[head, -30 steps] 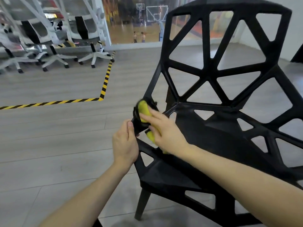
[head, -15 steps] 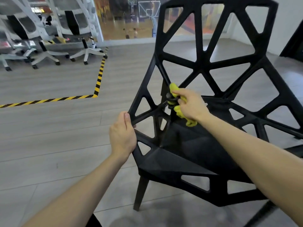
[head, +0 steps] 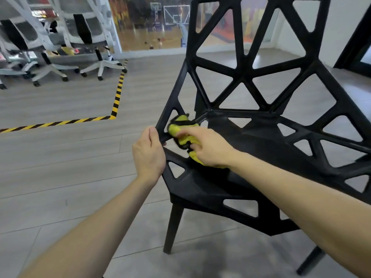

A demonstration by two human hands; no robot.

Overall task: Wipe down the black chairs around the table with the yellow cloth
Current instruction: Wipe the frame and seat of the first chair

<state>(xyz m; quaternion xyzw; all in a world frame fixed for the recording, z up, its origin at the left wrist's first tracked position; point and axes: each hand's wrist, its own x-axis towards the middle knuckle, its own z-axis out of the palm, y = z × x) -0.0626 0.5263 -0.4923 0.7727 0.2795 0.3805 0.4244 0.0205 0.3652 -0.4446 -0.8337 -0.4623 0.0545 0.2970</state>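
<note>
A black chair (head: 243, 77) with a lattice of triangular openings fills the right half of the view, its back toward the window. My left hand (head: 148, 153) grips the chair's left side bar where the seat meets the back. My right hand (head: 208, 147) holds the crumpled yellow cloth (head: 180, 130) and presses it against the struts at the seat's left rear corner. Part of the cloth is hidden under my fingers.
Grey plank floor (head: 60, 157) spreads to the left, crossed by yellow-and-black hazard tape (head: 116, 97). White office chairs (head: 94, 43) on castors stand at the back left. A glass wall (head: 150, 23) runs along the far side. A dark door frame (head: 353, 43) shows at the right.
My right hand has carried the cloth down and left from the inner strut junction to the seat's left rear corner, close to my left hand. My left hand keeps its grip.
</note>
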